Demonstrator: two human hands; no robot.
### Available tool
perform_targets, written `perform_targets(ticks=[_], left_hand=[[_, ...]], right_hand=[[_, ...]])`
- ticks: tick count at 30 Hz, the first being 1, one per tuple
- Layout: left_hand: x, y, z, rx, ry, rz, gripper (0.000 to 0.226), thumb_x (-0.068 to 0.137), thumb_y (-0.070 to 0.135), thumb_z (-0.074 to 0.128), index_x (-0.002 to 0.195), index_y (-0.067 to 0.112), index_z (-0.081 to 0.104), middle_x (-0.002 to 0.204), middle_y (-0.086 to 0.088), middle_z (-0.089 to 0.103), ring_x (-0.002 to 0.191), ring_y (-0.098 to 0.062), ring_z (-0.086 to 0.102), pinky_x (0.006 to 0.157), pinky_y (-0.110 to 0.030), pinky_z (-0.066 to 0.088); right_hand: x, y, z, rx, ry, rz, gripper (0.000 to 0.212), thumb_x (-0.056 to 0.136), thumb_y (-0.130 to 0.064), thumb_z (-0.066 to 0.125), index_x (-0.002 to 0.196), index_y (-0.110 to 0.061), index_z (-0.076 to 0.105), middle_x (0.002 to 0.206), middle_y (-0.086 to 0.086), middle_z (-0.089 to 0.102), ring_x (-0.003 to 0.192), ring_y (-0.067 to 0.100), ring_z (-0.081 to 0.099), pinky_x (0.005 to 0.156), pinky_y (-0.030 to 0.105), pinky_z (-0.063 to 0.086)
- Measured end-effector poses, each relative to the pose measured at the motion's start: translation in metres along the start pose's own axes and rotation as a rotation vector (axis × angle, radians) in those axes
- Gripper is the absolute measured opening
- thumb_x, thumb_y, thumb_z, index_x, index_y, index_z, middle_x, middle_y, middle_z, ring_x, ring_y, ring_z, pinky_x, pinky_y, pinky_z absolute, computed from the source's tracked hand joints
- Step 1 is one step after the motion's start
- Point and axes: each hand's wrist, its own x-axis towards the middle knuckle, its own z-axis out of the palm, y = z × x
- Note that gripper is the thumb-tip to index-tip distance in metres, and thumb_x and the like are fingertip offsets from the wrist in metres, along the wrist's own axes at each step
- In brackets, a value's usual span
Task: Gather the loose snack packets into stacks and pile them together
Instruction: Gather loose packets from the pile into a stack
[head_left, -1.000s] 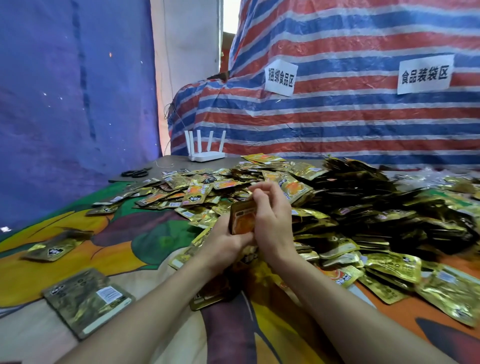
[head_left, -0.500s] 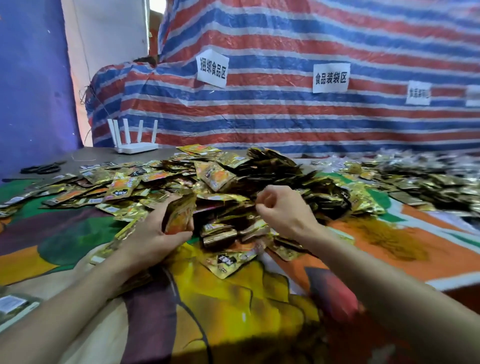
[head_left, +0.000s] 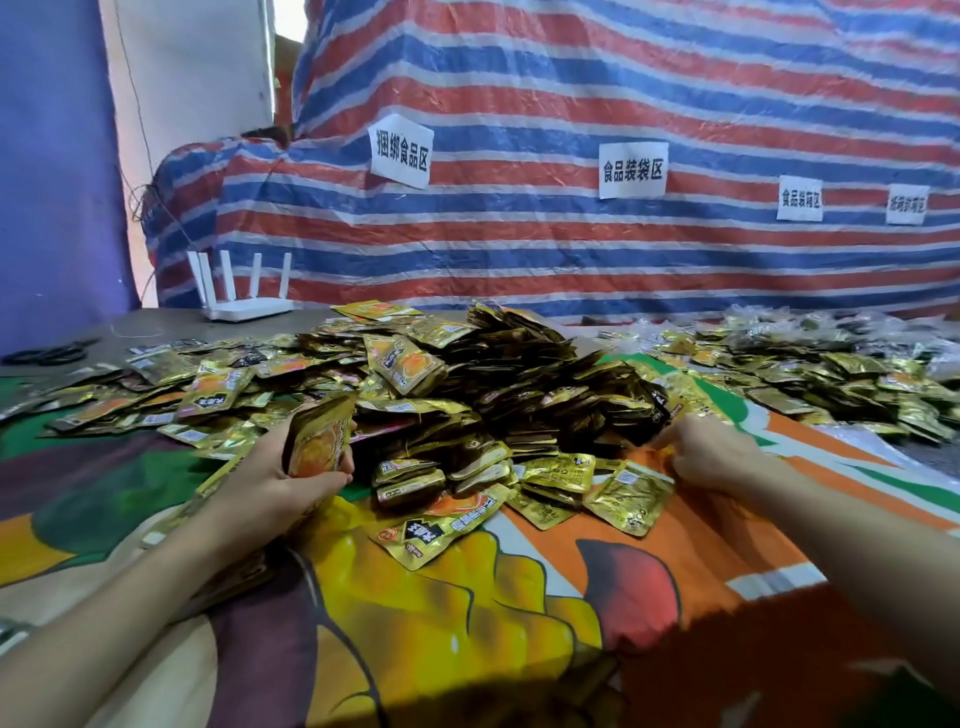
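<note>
Now | your left hand (head_left: 283, 480) grips an upright stack of packets (head_left: 318, 439) just left of the big heap (head_left: 519, 384) | your right hand (head_left: 714, 452), fingers curled, sits at the heap's right edge; whether it pinches a packet, you cannot tell | heap lies on printed cloth (head_left: 467, 623).

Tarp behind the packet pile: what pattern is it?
The tarp has red, blue and white stripes; head view.

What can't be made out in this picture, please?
Head view only.
1. The right hand: fingertips hidden behind its back, so its grip is unclear.
2. The stack in the left hand: blurred; packet count unreadable.
3. The far-right signs: too small to read.
</note>
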Motion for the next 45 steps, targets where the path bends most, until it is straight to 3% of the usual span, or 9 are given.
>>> perform_targets(ticks=[5, 14, 19, 24, 26, 29, 35, 41, 45], left_hand=[[0.001, 0.001, -0.002, -0.003, 0.018, 0.021, 0.052, 0.061, 0.035, 0.075, 0.101, 0.003, 0.065, 0.087, -0.012, 0.069, 0.088, -0.039, 0.065, 0.086, -0.052, 0.050], [0.003, -0.001, -0.005, -0.059, 0.092, -0.019, 0.020, 0.064, 0.012, 0.075, 0.084, 0.016, 0.073, 0.082, -0.007, 0.073, 0.088, -0.032, 0.072, 0.090, -0.048, 0.054], [0.003, 0.010, -0.004, -0.323, 0.079, -0.102, 0.050, 0.065, -0.004, 0.074, 0.113, 0.003, 0.066, 0.088, -0.015, 0.069, 0.086, -0.034, 0.072, 0.076, -0.036, 0.060], [0.001, 0.020, -0.007, -0.469, 0.059, -0.264, 0.055, 0.066, 0.000, 0.071, 0.121, 0.003, 0.064, 0.120, -0.012, 0.072, 0.092, -0.027, 0.071, 0.080, -0.046, 0.058], [0.001, 0.022, -0.009, -0.557, 0.088, -0.309, 0.047, 0.070, 0.001, 0.069, 0.116, 0.006, 0.069, 0.123, -0.013, 0.071, 0.103, -0.031, 0.071, 0.092, -0.055, 0.054], [0.003, 0.026, -0.012, -0.675, 0.155, -0.332, 0.027, 0.071, 0.005, 0.063, 0.089, 0.015, 0.082, 0.103, -0.013, 0.076, 0.083, -0.028, 0.075, 0.074, -0.047, 0.062], [0.006, 0.032, -0.024, -0.632, 0.342, -0.392, 0.023, 0.067, 0.003, 0.068, 0.083, 0.012, 0.081, 0.095, -0.021, 0.073, 0.083, -0.037, 0.070, 0.076, -0.049, 0.059], [0.009, 0.025, -0.023, -0.355, 0.432, -0.364, 0.013, 0.082, -0.009, 0.066, 0.075, 0.002, 0.070, 0.057, 0.000, 0.070, 0.046, -0.005, 0.065, 0.038, -0.016, 0.045], [0.009, 0.023, -0.027, -0.439, 0.400, -0.407, 0.022, 0.082, -0.008, 0.063, 0.097, 0.004, 0.074, 0.082, -0.008, 0.077, 0.071, -0.017, 0.073, 0.059, -0.027, 0.059]], right_hand=[[0.009, -0.007, 0.006, -0.043, 0.141, 0.070, 0.027, 0.086, -0.015, 0.063, 0.103, -0.029, 0.078, 0.098, -0.001, 0.074, 0.092, 0.024, 0.068, 0.073, 0.036, 0.059], [0.001, -0.020, -0.026, 0.242, 0.337, 0.194, 0.008, 0.085, -0.017, 0.066, 0.082, -0.014, 0.074, 0.077, 0.009, 0.068, 0.073, 0.030, 0.062, 0.069, 0.037, 0.052], [-0.014, -0.074, -0.051, 0.519, 0.395, -0.167, 0.016, 0.097, -0.018, 0.061, 0.097, -0.011, 0.075, 0.090, 0.003, 0.071, 0.080, 0.018, 0.065, 0.071, 0.033, 0.057], [-0.046, -0.180, -0.051, 0.925, 0.097, -0.517, 0.006, 0.093, -0.027, 0.071, 0.091, -0.023, 0.075, 0.084, -0.007, 0.073, 0.069, -0.006, 0.064, 0.060, 0.011, 0.047], [-0.051, -0.223, -0.042, 1.061, 0.007, -0.559, 0.007, 0.091, -0.025, 0.074, 0.084, -0.024, 0.075, 0.078, -0.008, 0.072, 0.057, -0.009, 0.060, 0.052, 0.007, 0.042], [-0.050, -0.276, -0.029, 1.190, -0.042, -0.581, 0.009, 0.088, -0.022, 0.078, 0.082, -0.015, 0.078, 0.071, -0.007, 0.072, 0.059, -0.005, 0.061, 0.053, 0.009, 0.042], [-0.042, -0.315, -0.009, 1.116, 0.225, -0.625, 0.012, 0.092, -0.024, 0.074, 0.098, -0.017, 0.081, 0.088, -0.010, 0.075, 0.083, 0.003, 0.068, 0.073, 0.020, 0.054], [-0.042, -0.313, 0.004, 1.020, 0.324, -0.716, 0.008, 0.090, -0.021, 0.076, 0.095, -0.015, 0.080, 0.085, -0.006, 0.073, 0.077, 0.003, 0.063, 0.066, 0.016, 0.049], [-0.039, -0.306, 0.005, 1.004, 0.330, -0.697, 0.005, 0.094, -0.019, 0.072, 0.094, -0.020, 0.077, 0.084, -0.013, 0.069, 0.073, -0.008, 0.059, 0.064, 0.009, 0.043]])
